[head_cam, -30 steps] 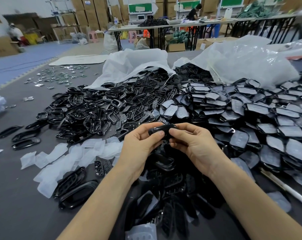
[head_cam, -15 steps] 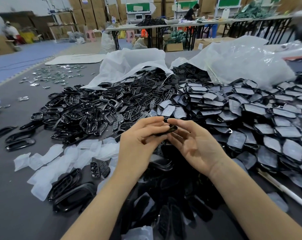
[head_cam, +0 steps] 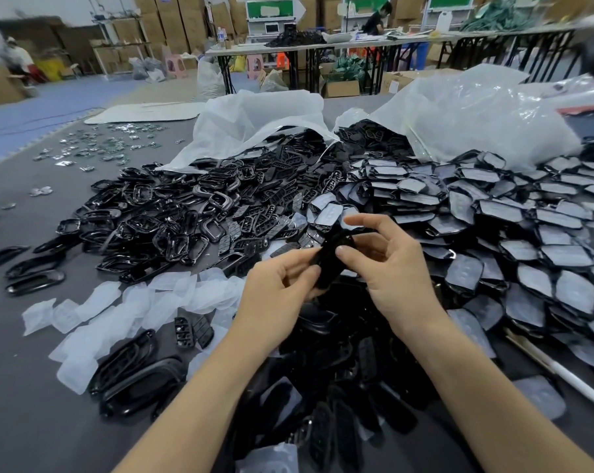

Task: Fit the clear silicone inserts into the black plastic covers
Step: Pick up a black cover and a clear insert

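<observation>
Left hand pinched lower edge of black cover; right hand gripped its upper part, thumb on face. Clear inserts lay on table at left.

I see even, diffuse indoor light; shadows soft. Small glints on the glossy black plastic covers and the crinkled clear plastic bag. Edges bow and smear; the far stacked brown cardboard boxes are blurred.
</observation>
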